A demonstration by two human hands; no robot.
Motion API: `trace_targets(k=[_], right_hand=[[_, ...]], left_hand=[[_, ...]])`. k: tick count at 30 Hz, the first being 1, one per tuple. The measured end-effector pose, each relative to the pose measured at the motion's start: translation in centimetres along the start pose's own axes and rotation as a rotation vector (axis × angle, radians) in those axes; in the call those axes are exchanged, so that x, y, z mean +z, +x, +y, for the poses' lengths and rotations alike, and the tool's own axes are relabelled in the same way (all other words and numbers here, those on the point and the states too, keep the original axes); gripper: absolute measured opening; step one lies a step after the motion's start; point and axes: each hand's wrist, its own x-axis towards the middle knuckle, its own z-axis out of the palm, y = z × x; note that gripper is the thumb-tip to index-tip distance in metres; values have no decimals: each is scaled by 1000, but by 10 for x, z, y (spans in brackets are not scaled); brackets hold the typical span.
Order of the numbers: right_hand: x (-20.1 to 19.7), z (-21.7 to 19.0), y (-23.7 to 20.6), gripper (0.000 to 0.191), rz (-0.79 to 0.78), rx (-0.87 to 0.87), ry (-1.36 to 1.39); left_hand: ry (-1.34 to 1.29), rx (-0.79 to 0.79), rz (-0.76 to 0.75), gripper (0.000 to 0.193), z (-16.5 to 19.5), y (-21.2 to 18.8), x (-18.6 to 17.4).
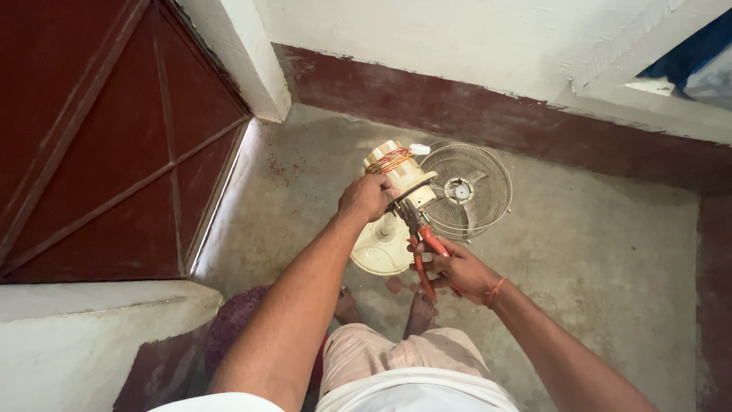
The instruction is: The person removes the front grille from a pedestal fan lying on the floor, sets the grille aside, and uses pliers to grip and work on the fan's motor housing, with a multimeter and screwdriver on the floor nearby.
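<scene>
Item: cream table fan (396,202), partly dismantled, standing on a bare concrete floor (595,252) near a dark red door (99,145).

Condition: the rear motor cover is off, so the copper winding (389,159) with its red and yellow leads lies exposed at the top of the motor housing (404,177). The wire guard (465,191) is attached on the far side; the blades cannot be made out behind it. The round base (381,248) sits flat on the floor, just ahead of the person's bare feet.

Hands: the left hand (367,197) is closed around the motor housing, steadying it. The right hand (457,267) is wrapped around the red handles of a pair of pliers (418,236), whose nose rests at the underside of the motor (what it grips, if anything, is too small to tell).

Progress, as judged: the opening-up is done and work on the motor's fixings or wiring appears mid-way; the guard and base are not yet removed.
</scene>
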Motion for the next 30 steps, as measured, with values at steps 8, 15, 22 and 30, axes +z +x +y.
trace_targets(k=[8,15,22,30], right_hand=[[4,0,-1,65,-5,18,29],[-4,-3,1,59,5,3,-27],[-1,-3,1,68,-21,-4,-35],[2,-5,-1,64,-16,10,-13]], left_hand=[[14,-19,1,26,0,2,1],[17,-2,9,26,0,3,2],[15,-8,-8,26,1,2,-1],[20,-4,-5,26,0,3,0]])
